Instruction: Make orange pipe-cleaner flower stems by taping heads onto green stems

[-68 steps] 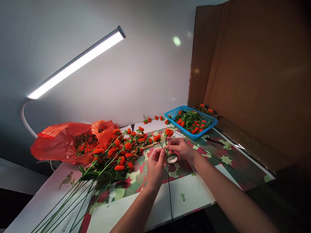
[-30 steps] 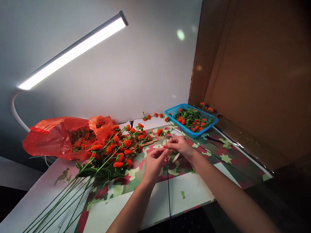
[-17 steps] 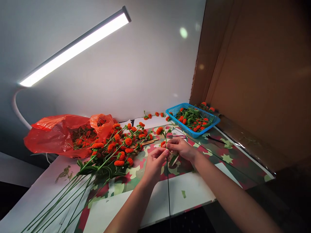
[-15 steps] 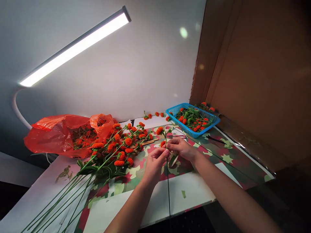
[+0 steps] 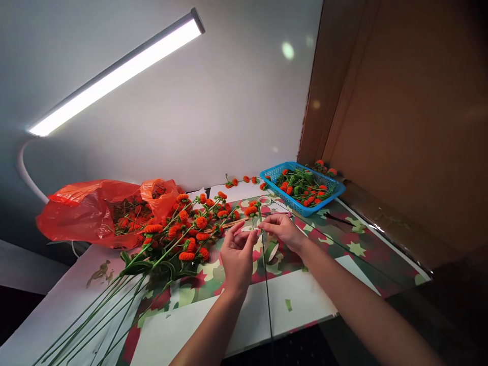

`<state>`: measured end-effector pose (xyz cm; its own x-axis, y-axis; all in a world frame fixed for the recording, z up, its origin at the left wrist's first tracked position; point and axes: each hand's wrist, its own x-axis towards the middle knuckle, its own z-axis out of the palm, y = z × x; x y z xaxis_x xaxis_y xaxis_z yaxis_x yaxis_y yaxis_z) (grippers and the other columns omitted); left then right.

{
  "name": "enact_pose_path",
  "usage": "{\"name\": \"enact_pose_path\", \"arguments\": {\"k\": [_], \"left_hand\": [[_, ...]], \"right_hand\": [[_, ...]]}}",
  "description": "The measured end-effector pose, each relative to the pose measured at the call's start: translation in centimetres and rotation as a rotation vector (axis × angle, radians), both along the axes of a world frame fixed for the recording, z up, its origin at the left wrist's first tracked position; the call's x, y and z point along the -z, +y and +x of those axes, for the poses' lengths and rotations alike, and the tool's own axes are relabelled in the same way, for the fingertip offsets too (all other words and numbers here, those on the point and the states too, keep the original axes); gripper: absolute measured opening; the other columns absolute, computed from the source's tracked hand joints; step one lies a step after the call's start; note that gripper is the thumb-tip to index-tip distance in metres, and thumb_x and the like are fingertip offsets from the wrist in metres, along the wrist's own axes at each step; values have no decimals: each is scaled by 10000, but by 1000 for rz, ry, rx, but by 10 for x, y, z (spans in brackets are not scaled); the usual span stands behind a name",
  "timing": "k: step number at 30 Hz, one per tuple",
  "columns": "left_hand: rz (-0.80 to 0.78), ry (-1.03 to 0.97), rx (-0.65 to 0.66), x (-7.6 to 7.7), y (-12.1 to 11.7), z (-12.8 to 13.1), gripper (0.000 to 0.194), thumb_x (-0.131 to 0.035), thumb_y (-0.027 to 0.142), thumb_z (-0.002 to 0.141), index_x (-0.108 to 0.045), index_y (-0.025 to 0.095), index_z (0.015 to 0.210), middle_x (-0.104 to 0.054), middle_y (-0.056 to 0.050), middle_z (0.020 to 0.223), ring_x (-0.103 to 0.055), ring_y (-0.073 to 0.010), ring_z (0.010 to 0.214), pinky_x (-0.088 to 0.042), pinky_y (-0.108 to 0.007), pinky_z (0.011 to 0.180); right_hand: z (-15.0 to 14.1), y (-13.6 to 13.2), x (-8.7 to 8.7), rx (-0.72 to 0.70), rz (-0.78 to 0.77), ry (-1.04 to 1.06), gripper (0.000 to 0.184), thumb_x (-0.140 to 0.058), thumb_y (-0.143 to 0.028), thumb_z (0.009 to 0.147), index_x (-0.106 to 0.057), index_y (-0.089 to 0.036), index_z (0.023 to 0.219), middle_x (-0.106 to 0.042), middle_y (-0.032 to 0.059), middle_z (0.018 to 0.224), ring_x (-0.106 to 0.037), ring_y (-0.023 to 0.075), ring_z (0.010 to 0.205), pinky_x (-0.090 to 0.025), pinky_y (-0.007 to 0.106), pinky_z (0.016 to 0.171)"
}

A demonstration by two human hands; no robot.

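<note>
Apparently half-built, a thin dark stem (image 5: 266, 274) with fuzzy orange blooms (image 5: 250, 210) is pinched over the counter (image 5: 328, 244) by the right hand (image 5: 282, 232), the left hand (image 5: 237, 260) part-open, hold unclear, fuller orange sprays (image 5: 201, 222) laid aside, a blue plastic basket (image 5: 305, 211) unemptied.

One camera, worn on the person's head, looked forward and down over the forearms (image 5: 217, 325), near enough that the left hand (image 5: 237, 260) and right hand (image 5: 282, 231) sat below the centre of its view. I saw it face across the patterned tabletop (image 5: 391, 255) toward the pale wall (image 5: 236, 112), with brown cardboard (image 5: 404, 117) filling the right side.
</note>
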<state>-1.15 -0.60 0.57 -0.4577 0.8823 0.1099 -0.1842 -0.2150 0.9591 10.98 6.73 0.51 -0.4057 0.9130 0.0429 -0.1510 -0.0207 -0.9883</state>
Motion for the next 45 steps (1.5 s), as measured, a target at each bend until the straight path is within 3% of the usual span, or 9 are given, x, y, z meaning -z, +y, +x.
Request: {"name": "enact_pose_path", "arguments": {"k": [5,16,24,32,35,38,45], "left_hand": [[-62,-55,-5,7,6,2,318,-784,315,589,-723,133,842,-719,-56,745,-650,-166,688,-522,-307,713],[52,125,21,11,3,5,196,-716,304,680,-744,193,839,-709,-62,871,-635,-200,856,-517,-313,764],[-81,-111,1,21,6,4,358,-743,331,643,-717,168,960,-718,-84,926,-646,-196,856,-498,-329,802],[-5,157,-11,7,-3,10,277,-709,329,686,-731,196,928,-668,-57,895,-610,-167,784,-502,-248,611],[18,209,-20,6,-5,10,258,-667,335,736,-724,210,954,-654,-45,877,-593,-149,745,-498,-255,640],[41,221,-74,9,-3,6,264,-660,343,746,-720,205,963,-656,-47,871,-595,-151,759,-492,-273,711],[-23,24,-87,10,-2,2,370,-721,364,681,-696,169,995,-676,-63,899,-626,-174,839,-501,-290,768]], "right_hand": [[-7,-7,-2,70,42,-11,317,-744,-464,578,-663,-157,582,-551,-12,522,-440,91,500,-345,236,484],[-11,-8,2,119,112,-30,254,-714,-417,625,-681,-166,600,-587,5,535,-492,122,521,-379,252,504],[-14,-10,6,128,212,-96,212,-688,-377,674,-704,-172,621,-623,26,557,-535,150,556,-428,273,554],[-14,-12,5,143,253,-104,208,-662,-370,700,-719,-177,652,-667,48,630,-575,177,605,-453,300,594],[-15,-13,3,143,264,-89,202,-654,-362,713,-719,-179,658,-660,42,620,-567,171,600,-447,296,591],[-16,-15,1,141,228,-72,200,-674,-356,696,-708,-170,633,-628,27,566,-532,146,551,-420,277,551],[-19,-14,-1,141,17,36,251,-782,-384,542,-681,-155,563,-572,-8,488,-460,103,484,-357,250,496]]}}
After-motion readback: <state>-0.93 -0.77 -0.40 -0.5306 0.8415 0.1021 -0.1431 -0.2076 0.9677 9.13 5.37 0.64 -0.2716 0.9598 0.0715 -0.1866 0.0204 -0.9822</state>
